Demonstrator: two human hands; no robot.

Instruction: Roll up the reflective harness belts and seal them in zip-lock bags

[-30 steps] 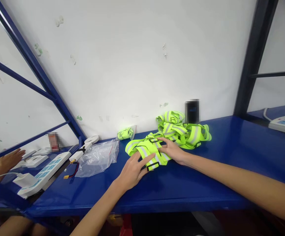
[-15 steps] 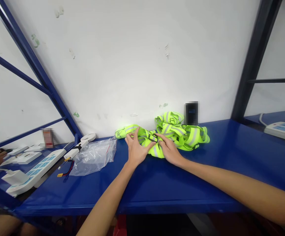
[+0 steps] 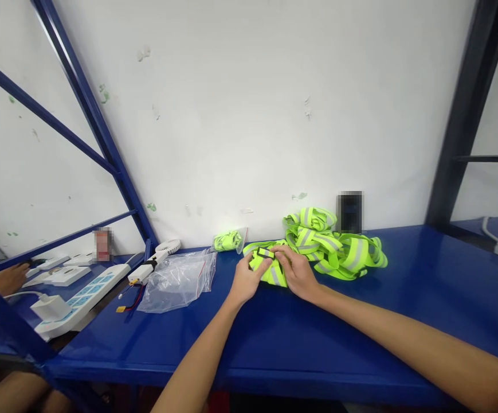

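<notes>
A folded neon-yellow reflective strap (image 3: 271, 265) with grey stripes and a black buckle lies on the blue shelf (image 3: 300, 332). My left hand (image 3: 246, 279) grips its left end with curled fingers. My right hand (image 3: 297, 273) presses and pinches its right side, fingers closed on the fabric. Just behind and to the right lies a loose pile of the same straps (image 3: 334, 244). A small bagged strap (image 3: 229, 240) sits by the wall to the left.
A clear plastic zip bag (image 3: 179, 278) lies left of my hands. Further left are a small white fan (image 3: 163, 251), a wired connector (image 3: 126, 298) and a white power strip (image 3: 81, 295). Another person's hand (image 3: 6, 280) shows at far left. A dark upright post (image 3: 463, 115) stands right.
My hands have drawn together on the strap, folding it into a tighter bundle; the left fingers went from spread flat to curled round it. The view has shifted slightly.
</notes>
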